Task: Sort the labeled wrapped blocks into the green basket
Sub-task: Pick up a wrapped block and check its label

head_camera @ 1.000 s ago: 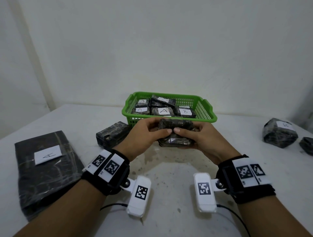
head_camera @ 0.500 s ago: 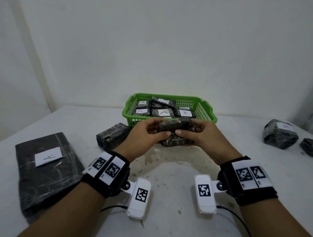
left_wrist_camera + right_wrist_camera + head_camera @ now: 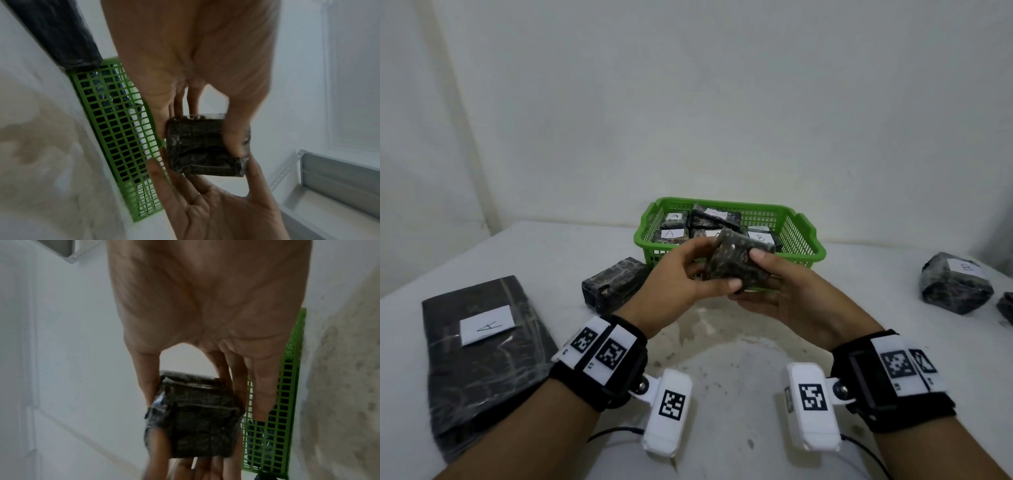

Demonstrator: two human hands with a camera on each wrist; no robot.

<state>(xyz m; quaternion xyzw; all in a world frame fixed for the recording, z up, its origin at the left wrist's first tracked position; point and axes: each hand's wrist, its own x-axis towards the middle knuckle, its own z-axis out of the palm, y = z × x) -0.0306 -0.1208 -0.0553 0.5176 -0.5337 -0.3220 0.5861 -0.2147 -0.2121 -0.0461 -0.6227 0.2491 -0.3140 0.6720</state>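
A dark wrapped block (image 3: pixel 736 263) is held in the air just in front of the green basket (image 3: pixel 804 251), tilted, with no label showing. My left hand (image 3: pixel 688 277) grips its left and lower side, thumb under its near edge. My right hand (image 3: pixel 780 291) holds its right side, thumb on top and fingers beneath. The left wrist view has the block (image 3: pixel 203 149) pinched between thumb and fingers beside the basket (image 3: pixel 123 129). In the right wrist view the block (image 3: pixel 193 417) sits between thumb and fingers. The basket holds several blocks labeled A and B.
A large flat dark package labeled A (image 3: pixel 482 353) lies at the left. One unlabeled dark block (image 3: pixel 613 287) sits left of the basket. At the right lie a block labeled B (image 3: pixel 955 287) and another dark block (image 3: pixel 1005 308) at the frame edge.
The block has been turned and tilted between both hands and lifted slightly toward the basket. My right thumb now lies on top of it.
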